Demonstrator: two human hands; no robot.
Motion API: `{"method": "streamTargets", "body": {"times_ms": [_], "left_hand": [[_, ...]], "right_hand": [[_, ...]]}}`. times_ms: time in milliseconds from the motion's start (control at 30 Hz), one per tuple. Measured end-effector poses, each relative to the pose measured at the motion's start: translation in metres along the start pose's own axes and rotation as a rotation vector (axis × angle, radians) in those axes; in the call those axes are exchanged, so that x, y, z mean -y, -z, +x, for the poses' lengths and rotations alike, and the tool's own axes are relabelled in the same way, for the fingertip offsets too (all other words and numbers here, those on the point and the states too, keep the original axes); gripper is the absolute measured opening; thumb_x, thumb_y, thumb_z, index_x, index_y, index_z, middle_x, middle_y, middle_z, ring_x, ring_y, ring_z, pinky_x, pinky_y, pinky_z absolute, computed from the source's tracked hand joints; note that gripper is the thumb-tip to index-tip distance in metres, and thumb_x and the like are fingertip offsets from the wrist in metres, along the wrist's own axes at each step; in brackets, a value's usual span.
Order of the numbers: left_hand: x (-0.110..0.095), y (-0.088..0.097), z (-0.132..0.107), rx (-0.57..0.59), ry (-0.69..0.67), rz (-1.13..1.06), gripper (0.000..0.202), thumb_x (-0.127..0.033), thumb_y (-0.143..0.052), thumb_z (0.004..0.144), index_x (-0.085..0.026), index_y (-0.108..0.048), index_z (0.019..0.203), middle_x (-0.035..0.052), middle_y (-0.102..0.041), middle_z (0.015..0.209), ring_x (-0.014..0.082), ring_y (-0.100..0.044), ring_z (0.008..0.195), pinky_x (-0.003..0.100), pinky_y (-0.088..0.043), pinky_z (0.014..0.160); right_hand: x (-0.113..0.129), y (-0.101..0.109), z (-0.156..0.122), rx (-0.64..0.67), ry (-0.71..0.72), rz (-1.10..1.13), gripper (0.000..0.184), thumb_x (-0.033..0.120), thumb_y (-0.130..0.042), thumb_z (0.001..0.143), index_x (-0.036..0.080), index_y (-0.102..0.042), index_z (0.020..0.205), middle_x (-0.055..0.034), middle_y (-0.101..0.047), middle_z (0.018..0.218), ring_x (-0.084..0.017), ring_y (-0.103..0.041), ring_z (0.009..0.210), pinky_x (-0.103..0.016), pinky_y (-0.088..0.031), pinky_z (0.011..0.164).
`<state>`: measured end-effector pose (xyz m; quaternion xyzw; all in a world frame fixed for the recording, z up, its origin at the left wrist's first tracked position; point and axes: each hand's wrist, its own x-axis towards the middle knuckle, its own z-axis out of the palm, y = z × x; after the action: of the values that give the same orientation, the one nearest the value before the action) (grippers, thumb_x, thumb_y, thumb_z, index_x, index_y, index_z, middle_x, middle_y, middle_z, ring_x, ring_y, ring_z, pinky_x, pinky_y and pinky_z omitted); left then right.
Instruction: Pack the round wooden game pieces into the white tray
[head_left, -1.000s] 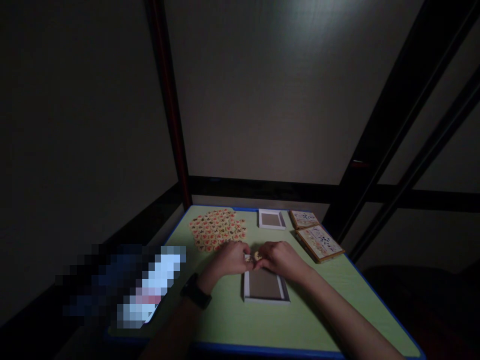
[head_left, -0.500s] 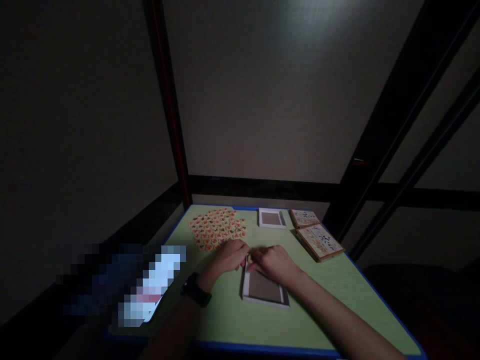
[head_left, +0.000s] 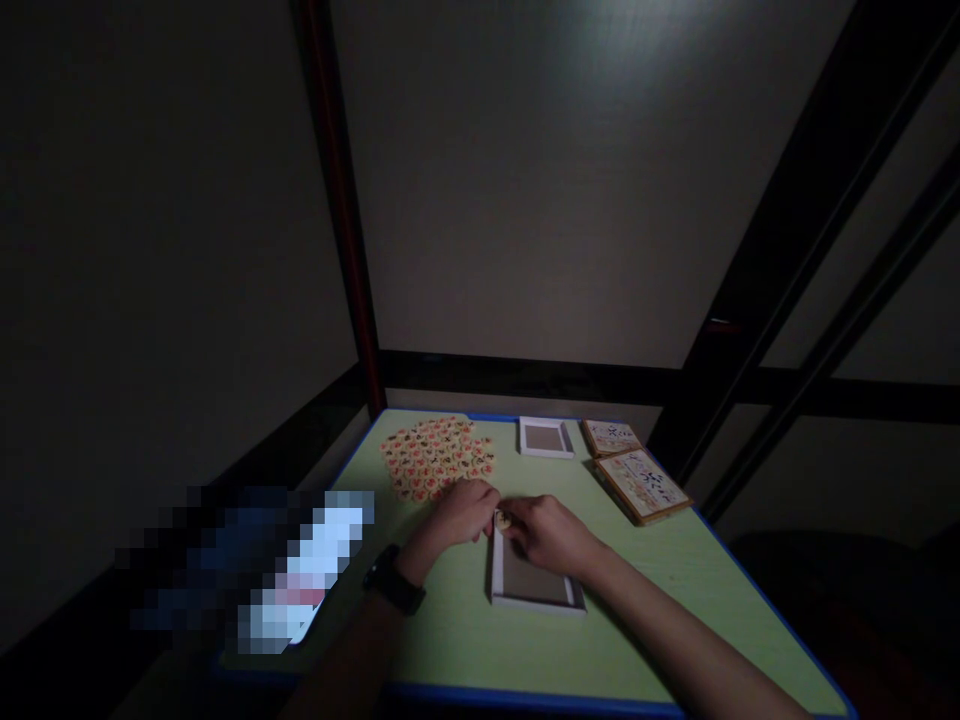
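Head view: right hand (head_left: 551,530) with fingers pinching a round cream disc (head_left: 503,520) at the corner of a shallow white box (head_left: 529,582), lower centre; left hand (head_left: 465,510), finger grip unclear; apparently early, many red-and-black-marked discs (head_left: 435,460) loose left of centre.

Pieces (head_left: 431,458) left, boxes (head_left: 643,484) right, far tray (head_left: 547,439) between

Head-worn camera, facing forward and down; tabletop (head_left: 465,640) near, wall (head_left: 525,220) beyond.
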<state>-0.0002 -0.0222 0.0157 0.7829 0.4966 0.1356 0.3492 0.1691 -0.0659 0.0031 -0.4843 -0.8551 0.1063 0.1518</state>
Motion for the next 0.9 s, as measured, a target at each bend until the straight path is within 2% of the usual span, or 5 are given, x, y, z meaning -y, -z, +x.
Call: {"method": "streamTargets", "body": {"times_ms": [200, 533, 733, 800, 900], "left_hand": [[-0.001, 0.000, 0.000, -0.012, 0.026, -0.031, 0.035, -0.022, -0.035, 0.088, -0.019, -0.051, 0.057, -0.0021, -0.058, 0.054, 0.0107, -0.050, 0.046, 0.021, -0.040, 0.053], [0.008, -0.002, 0.003, -0.006, -0.041, 0.132, 0.034, -0.022, -0.036, 0.090, -0.017, -0.061, 0.068, -0.0002, -0.064, 0.059, 0.0120, -0.054, 0.056, 0.022, -0.043, 0.063], [0.002, 0.000, 0.001, -0.047, -0.078, 0.155, 0.033, -0.018, -0.035, 0.090, -0.019, -0.059, 0.066, 0.0015, -0.066, 0.065, 0.0144, -0.061, 0.068, 0.023, -0.043, 0.069], [0.001, 0.000, 0.001, -0.074, -0.068, 0.185, 0.034, -0.018, -0.033, 0.092, -0.018, -0.062, 0.073, 0.0026, -0.068, 0.070, 0.0153, -0.062, 0.071, 0.024, -0.044, 0.070], [-0.001, -0.002, 0.000, -0.181, -0.065, 0.271, 0.032, -0.022, -0.034, 0.096, -0.019, -0.064, 0.087, 0.0048, -0.072, 0.085, 0.0166, -0.065, 0.081, 0.025, -0.044, 0.075]], "right_hand": [[0.000, 0.001, 0.000, -0.015, 0.009, 0.055, 0.029, 0.008, -0.055, 0.080, 0.017, -0.070, 0.102, -0.0074, -0.076, 0.091, -0.019, -0.070, 0.081, -0.023, -0.044, 0.070], [-0.001, -0.001, 0.001, -0.018, 0.013, 0.065, 0.028, 0.009, -0.055, 0.079, 0.017, -0.070, 0.101, -0.0077, -0.075, 0.092, -0.019, -0.069, 0.082, -0.023, -0.045, 0.072], [0.002, 0.008, -0.002, -0.019, 0.004, 0.126, 0.037, 0.006, -0.057, 0.073, 0.017, -0.071, 0.104, -0.0040, -0.074, 0.081, -0.016, -0.065, 0.069, -0.022, -0.044, 0.065], [0.002, 0.013, -0.004, -0.038, 0.010, 0.146, 0.038, 0.006, -0.057, 0.073, 0.017, -0.072, 0.106, -0.0027, -0.073, 0.075, -0.015, -0.063, 0.064, -0.022, -0.043, 0.063], [-0.003, 0.019, -0.004, -0.113, 0.006, 0.165, 0.037, 0.009, -0.055, 0.076, 0.015, -0.072, 0.108, -0.0034, -0.073, 0.073, -0.015, -0.063, 0.061, -0.022, -0.044, 0.062]]}}
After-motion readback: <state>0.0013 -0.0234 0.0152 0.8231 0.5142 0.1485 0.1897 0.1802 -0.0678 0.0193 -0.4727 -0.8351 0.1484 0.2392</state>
